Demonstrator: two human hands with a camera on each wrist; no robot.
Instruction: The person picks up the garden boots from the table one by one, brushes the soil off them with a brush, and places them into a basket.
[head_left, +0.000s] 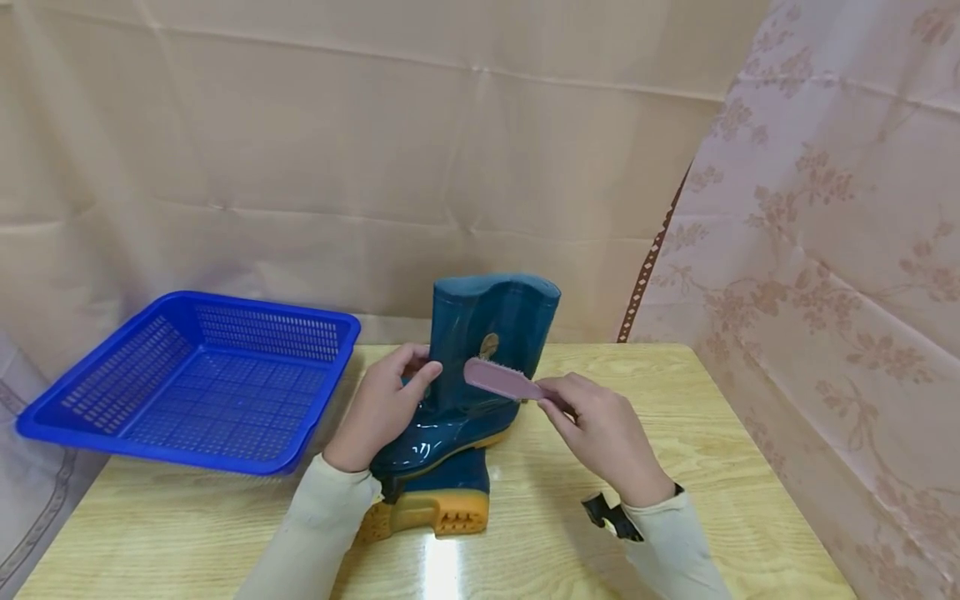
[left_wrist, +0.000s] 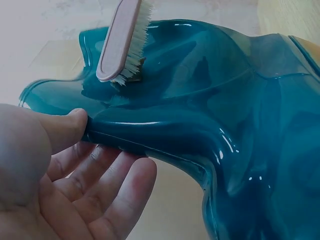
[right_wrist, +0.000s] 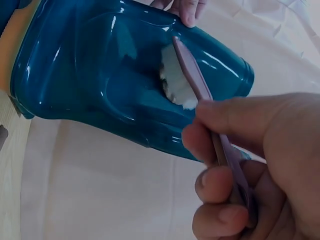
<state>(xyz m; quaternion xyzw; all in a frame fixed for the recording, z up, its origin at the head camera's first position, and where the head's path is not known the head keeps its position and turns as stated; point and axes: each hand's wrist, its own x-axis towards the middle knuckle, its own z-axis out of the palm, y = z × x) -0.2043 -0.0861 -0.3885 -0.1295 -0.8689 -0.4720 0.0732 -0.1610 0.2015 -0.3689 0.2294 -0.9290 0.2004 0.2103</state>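
A glossy teal rubber boot (head_left: 460,329) with a yellowish sole stands upright over a second boot (head_left: 463,473), which lies on its side with its orange sole toward me. My left hand (head_left: 384,408) grips the shaft's left edge, thumb (left_wrist: 65,131) on the near face and fingers behind. In my right hand (head_left: 609,427) is the handle of a pink scrub brush (head_left: 498,380). Its white bristles (right_wrist: 176,77) meet the shaft at a small brownish patch (head_left: 489,344), which the brush partly covers in both wrist views.
To the left, a blue plastic basket (head_left: 201,461) with slotted sides sits on the wood-grain table (head_left: 660,392). A beige cloth (head_left: 360,150) hangs behind the table, and a flowered pink cloth (head_left: 847,250) hangs along the right side.
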